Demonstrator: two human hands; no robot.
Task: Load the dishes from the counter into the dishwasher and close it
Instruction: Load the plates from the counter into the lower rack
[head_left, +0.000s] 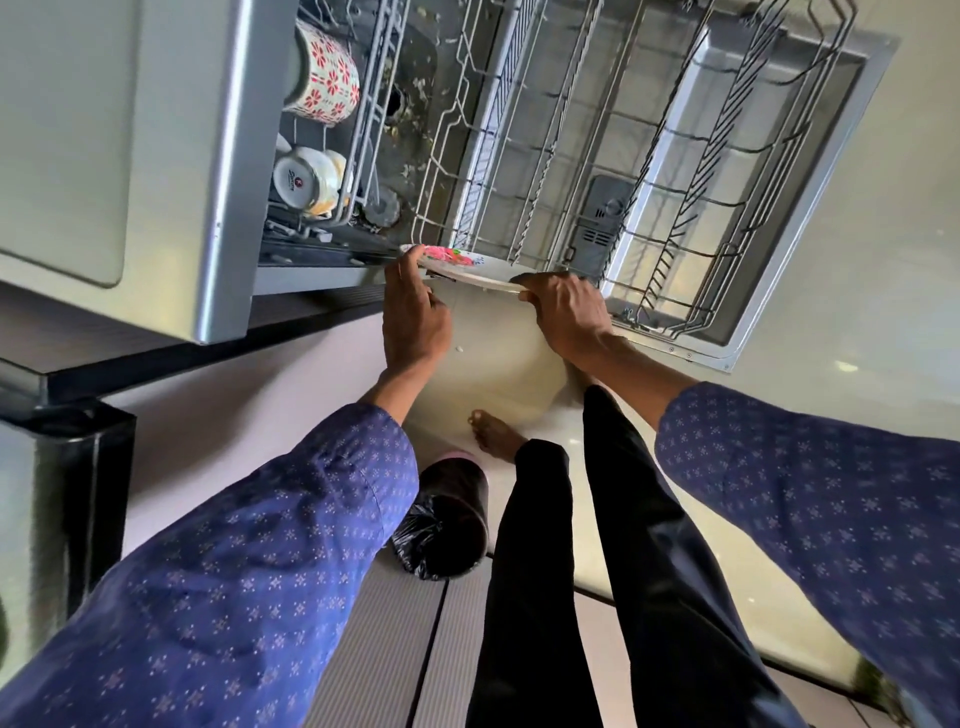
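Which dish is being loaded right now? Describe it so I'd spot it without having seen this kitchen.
Start at the open dishwasher with its lower rack pulled out. At the rack's near edge, both hands hold one plate, left hand on one rim, right hand on the other. It is flat and white with a pink floral print, unlike the mugs in the upper rack.

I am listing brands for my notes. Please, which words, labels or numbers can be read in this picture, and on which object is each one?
White cup in the upper rack: a round red logo with a dark word under it, too small and blurred to read.
Detergent dispenser on the open door: only raised marks, not readable.
No other text shows.
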